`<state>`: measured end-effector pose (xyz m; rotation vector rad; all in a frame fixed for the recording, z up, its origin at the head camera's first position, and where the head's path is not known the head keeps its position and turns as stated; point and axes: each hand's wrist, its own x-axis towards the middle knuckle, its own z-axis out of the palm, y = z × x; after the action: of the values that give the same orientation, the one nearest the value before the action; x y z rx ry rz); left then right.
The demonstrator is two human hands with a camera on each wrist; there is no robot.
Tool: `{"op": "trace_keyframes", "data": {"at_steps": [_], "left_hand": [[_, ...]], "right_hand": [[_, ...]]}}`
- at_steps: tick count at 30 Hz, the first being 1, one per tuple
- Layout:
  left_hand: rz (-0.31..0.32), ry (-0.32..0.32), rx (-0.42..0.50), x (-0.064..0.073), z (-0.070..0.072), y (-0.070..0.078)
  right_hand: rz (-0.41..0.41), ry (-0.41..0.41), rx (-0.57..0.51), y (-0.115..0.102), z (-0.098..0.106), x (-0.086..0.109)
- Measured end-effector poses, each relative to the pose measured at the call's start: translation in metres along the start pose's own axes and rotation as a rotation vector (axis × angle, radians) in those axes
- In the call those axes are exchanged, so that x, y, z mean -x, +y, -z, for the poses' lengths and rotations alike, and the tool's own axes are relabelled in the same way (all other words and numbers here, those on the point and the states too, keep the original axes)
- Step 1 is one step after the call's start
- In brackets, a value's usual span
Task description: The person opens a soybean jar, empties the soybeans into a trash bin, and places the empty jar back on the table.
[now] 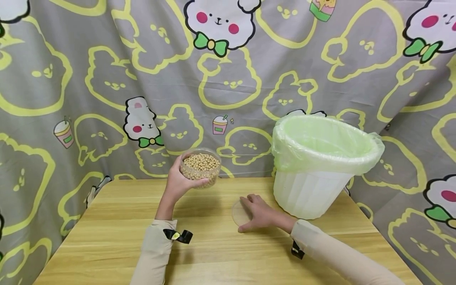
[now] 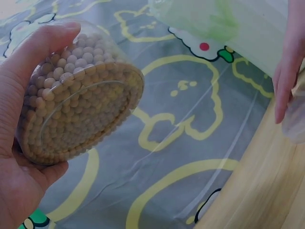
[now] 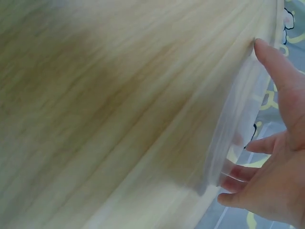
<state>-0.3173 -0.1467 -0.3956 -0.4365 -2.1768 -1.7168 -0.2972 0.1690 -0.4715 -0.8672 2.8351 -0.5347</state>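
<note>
My left hand [image 1: 177, 183] grips a clear round plastic jar [image 2: 121, 50] from its left side, thumb across the front. Pale round beans, seemingly soybeans [image 1: 201, 161], fill much of it. The jar is held above the table with its open top facing up; its underside shows in the left wrist view. My right hand [image 1: 261, 212] spans a thin clear round lid [image 1: 240, 213], thumb at one edge and fingers at the opposite edge, as the right wrist view shows. That lid [image 3: 228, 124] is close over the table.
A white ribbed bin [image 1: 308, 192] lined with a light green bag [image 1: 327, 158] stands at the table's back right, just beyond my right hand. Behind the wooden table [image 1: 210, 237] hangs a grey curtain [image 1: 228, 91] with cartoon prints.
</note>
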Motion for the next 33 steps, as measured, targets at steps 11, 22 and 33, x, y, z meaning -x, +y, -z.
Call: {"op": "trace_keyframes", "data": {"at_steps": [11,22,33], "left_hand": [[-0.001,-0.003,0.001,0.002,0.0,0.001],[0.035,-0.006,-0.029,0.0,-0.001,0.002],[-0.038,0.034,-0.028,0.005,-0.009,0.012]], "right_hand": [[0.144,0.33,0.148,-0.036,0.076,0.011],[0.367,0.971,0.372,-0.058,0.182,0.059],[0.099,0.93,0.375,-0.034,0.208,0.11]]}}
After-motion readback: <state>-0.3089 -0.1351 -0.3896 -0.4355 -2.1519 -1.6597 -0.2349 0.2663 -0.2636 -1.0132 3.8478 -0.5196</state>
